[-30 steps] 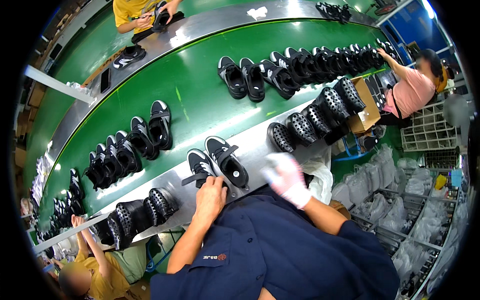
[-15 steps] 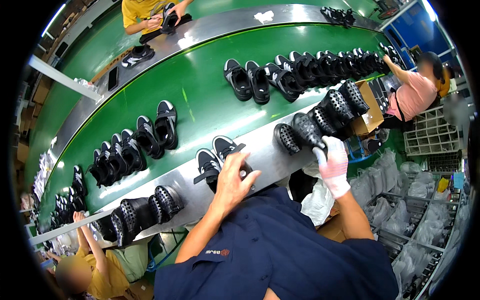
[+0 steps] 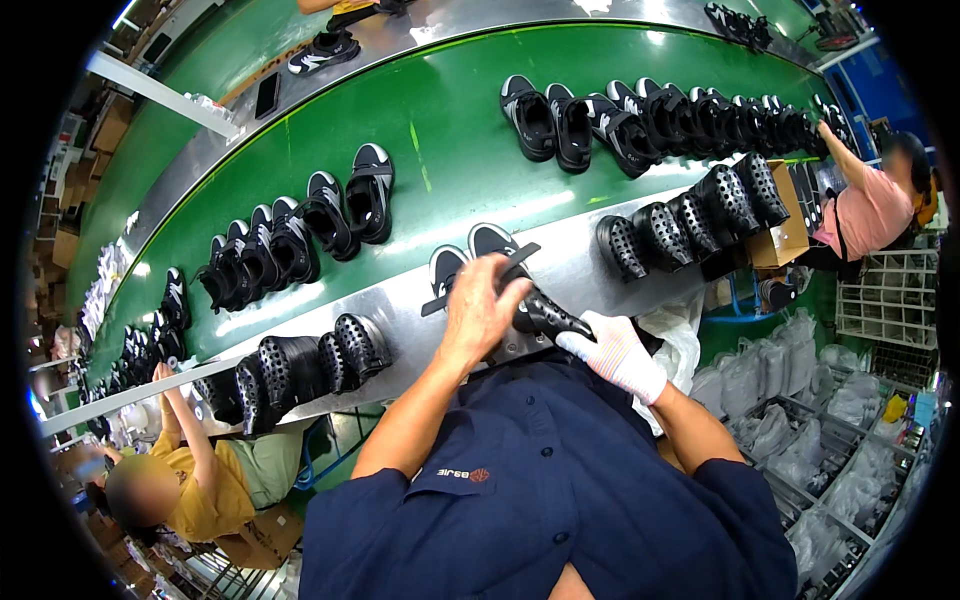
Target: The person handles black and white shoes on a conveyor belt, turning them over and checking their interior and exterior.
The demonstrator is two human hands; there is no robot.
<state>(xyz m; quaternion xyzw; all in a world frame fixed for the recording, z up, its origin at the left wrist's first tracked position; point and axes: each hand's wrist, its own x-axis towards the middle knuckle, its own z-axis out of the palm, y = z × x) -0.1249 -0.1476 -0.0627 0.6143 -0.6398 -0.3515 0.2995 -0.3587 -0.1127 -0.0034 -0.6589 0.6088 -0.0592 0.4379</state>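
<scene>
Holding a black perforated shoe piece (image 3: 548,315) between both hands, I have it just off the near edge of the steel bench (image 3: 580,262), close to my chest. My bare left hand (image 3: 482,310) lies over its upper end, fingers (image 3: 508,292) curled down around it. My right hand (image 3: 615,350), in a white knit glove, grips its lower end, gloved fingers closed on the tip. Just beyond my left fingers a pair of black shoes with white toe caps (image 3: 470,262) sits on the bench, a black strap sticking out from it. Farther past them runs the green conveyor belt (image 3: 450,150) with more black shoes. Right of my fingers stands a row of black perforated clogs (image 3: 690,215); left of them another row of clogs (image 3: 300,365).
</scene>
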